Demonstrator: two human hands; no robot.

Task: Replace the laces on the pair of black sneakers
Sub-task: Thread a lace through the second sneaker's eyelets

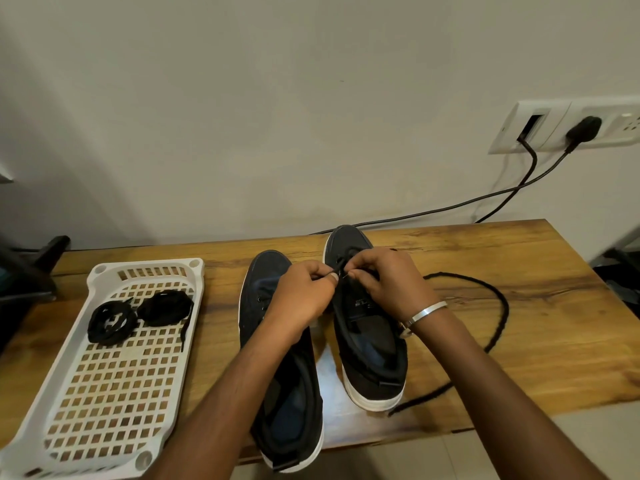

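On wooden table [519,258]: both hands pinch lace [498,299] at lower eyelets of right sneaker [374,358]; left hand [301,296], right hand [384,282]. Left sneaker [294,393] unlaced. Two coiled laces [138,317] in white basket [69,358]. Judged early stage.
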